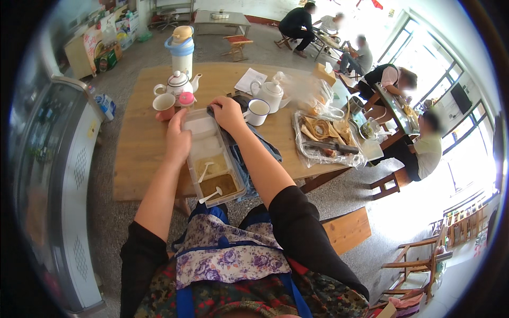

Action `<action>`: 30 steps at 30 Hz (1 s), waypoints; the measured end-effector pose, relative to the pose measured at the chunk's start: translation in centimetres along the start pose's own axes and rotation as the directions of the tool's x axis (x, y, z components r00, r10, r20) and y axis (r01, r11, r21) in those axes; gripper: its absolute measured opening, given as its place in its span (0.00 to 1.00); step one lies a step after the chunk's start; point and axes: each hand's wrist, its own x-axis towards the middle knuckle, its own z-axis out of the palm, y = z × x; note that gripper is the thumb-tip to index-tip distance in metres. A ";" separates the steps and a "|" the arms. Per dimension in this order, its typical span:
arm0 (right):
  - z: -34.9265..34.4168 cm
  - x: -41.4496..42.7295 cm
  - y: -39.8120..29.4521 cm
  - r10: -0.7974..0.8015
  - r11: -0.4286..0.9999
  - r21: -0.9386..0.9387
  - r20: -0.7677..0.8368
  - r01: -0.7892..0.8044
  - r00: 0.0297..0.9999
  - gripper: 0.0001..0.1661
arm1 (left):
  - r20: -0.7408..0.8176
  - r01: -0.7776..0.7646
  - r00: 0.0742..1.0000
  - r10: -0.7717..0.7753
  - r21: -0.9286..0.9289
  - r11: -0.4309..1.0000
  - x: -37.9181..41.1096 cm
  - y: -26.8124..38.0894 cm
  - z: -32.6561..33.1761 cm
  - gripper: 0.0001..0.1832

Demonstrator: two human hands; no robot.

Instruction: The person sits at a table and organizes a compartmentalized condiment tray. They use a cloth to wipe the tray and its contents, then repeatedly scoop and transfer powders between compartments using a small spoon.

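A long clear plastic seasoning box [193, 159] with several compartments lies over the near edge of the wooden table. My left hand [179, 137] grips its left side near the far end. Curled at the far right corner, my right hand [227, 115] pinches a small dark piece, seemingly cloth, against the rim. The two near compartments hold brownish powder [218, 186] and paler powder [212, 166], with one white plastic spoon [210, 194] and another white spoon [205, 171]. The far compartments look whitish; their contents are unclear. Blue denim-like cloth [248, 159] lies right of the box.
A pink-lidded jar [186, 99], pinkish mug [164, 106], white teapot [177, 84] and tall flask [182, 51] stand beyond. To the right are a white enamel mug [257, 112], another pot [270, 95] and a plastic-lined tray [330, 137] with a knife [331, 147]. Several people sit farther off.
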 end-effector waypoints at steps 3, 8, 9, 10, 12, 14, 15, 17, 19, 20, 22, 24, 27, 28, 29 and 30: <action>-1.2 -1.6 -0.3 0.131 0.990 0.046 -0.016 -0.130 0.991 0.10 | -0.034 -0.049 0.998 0.052 0.065 0.997 0.1 -0.5 0.1 0.37; -3.6 -5.2 -0.9 0.161 0.981 0.099 0.075 -0.168 0.984 0.11 | -0.045 -0.007 0.999 0.010 0.063 0.998 0.0 -0.1 0.1 0.35; -4.2 -5.9 -1.2 0.136 0.984 0.106 0.092 -0.145 0.987 0.11 | -0.046 -0.009 0.999 0.012 0.062 0.998 -0.1 -0.2 0.0 0.35; -4.9 -6.6 -1.5 0.110 0.986 0.113 0.108 -0.122 0.988 0.12 | -0.040 -0.003 0.999 0.004 0.041 0.999 -0.2 -0.1 0.0 0.35; -5.6 -8.2 -1.6 0.030 0.995 0.091 0.111 -0.040 0.993 0.12 | -0.028 0.012 1.000 -0.012 0.000 1.000 -0.2 0.0 0.0 0.36; -6.0 -10.0 -1.7 -0.078 0.997 0.034 0.093 0.075 0.993 0.12 | -0.013 0.007 1.000 -0.007 -0.020 1.000 0.0 -0.2 0.0 0.36; -6.3 -10.8 -1.7 -0.083 0.996 0.036 0.097 0.080 0.992 0.12 | -0.005 0.008 1.000 -0.008 -0.028 1.000 -0.1 -0.3 -0.1 0.36; -7.0 -12.2 -2.0 -0.096 0.995 0.038 0.105 0.093 0.990 0.11 | 0.000 0.028 1.000 -0.028 -0.052 0.998 -0.1 0.0 -0.1 0.37; -7.8 -12.9 -1.5 -0.131 0.989 0.088 0.099 0.122 0.986 0.12 | 0.012 0.030 0.999 -0.030 -0.043 0.999 -0.1 -0.1 -0.2 0.37; -8.4 -12.8 -1.1 -0.157 0.985 0.084 0.102 0.149 0.982 0.13 | 0.021 0.020 1.000 -0.019 -0.023 1.000 0.0 -0.1 -0.2 0.37; -9.4 -12.5 0.1 -0.155 0.988 0.028 0.009 0.155 0.988 0.16 | 0.032 0.010 0.999 -0.010 -0.010 1.000 0.0 -0.1 -0.1 0.37; -10.6 -12.4 0.1 0.050 0.998 0.041 -0.153 -0.045 0.987 0.15 | 0.029 0.014 0.999 -0.014 -0.020 1.000 -0.2 0.4 -0.2 0.37; -10.6 -12.6 -0.2 0.183 0.946 0.298 -0.175 -0.125 0.967 0.13 | 0.036 -0.032 0.999 0.032 0.005 0.999 0.1 -0.7 -0.3 0.37; -10.2 -12.6 -0.6 0.200 0.908 0.402 -0.159 -0.122 0.967 0.13 | 0.025 -0.021 0.999 0.022 -0.024 0.999 0.2 -1.1 -0.3 0.37; -9.9 -12.8 -1.0 0.224 0.857 0.500 -0.144 -0.124 0.964 0.12 | 0.021 -0.006 1.000 0.007 -0.050 0.999 0.1 -0.8 -0.2 0.36; -9.4 -12.9 -1.9 0.198 0.866 0.480 -0.077 -0.138 0.977 0.12 | 0.015 0.007 1.000 -0.005 -0.074 0.997 0.1 -0.6 -0.2 0.36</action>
